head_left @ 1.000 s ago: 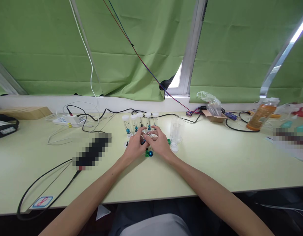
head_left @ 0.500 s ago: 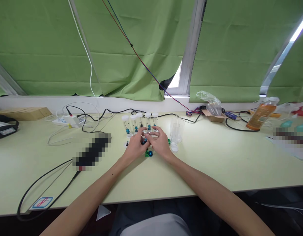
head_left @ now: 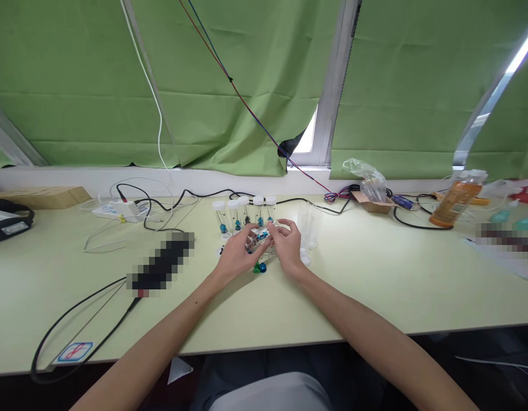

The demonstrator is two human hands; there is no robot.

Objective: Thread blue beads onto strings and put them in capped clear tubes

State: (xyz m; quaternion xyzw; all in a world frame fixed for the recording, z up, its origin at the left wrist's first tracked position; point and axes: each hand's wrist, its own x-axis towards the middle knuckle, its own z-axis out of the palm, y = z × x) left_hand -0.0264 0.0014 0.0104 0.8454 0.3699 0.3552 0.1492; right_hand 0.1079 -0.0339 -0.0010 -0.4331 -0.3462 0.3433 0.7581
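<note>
Between my hands lies a clear tube (head_left: 261, 235), tilted, with a small blue piece inside. My left hand (head_left: 237, 254) curls round its left part, thumb along the near side. My right hand (head_left: 290, 246) pinches the right end with thumb and fingers; the fingers partly cover that end. Just beyond the hands stand several clear tubes with white caps (head_left: 220, 205), each with small blue or dark pieces inside. Below my left fingers sit a blue ball (head_left: 262, 267) and a green piece (head_left: 256, 268). Uncapped clear tubes (head_left: 314, 228) stand right of my right hand, near a white cap (head_left: 305, 259).
A blurred-out dark device (head_left: 163, 262) with a black cable lies on the left. A power strip (head_left: 118, 210) and cables run along the back. An orange-brown bottle (head_left: 456, 200) and a small cardboard box (head_left: 374, 204) stand at the back right.
My right hand has shifted slightly right, away from the left hand. More of the clear tube and its blue piece now shows between them.
</note>
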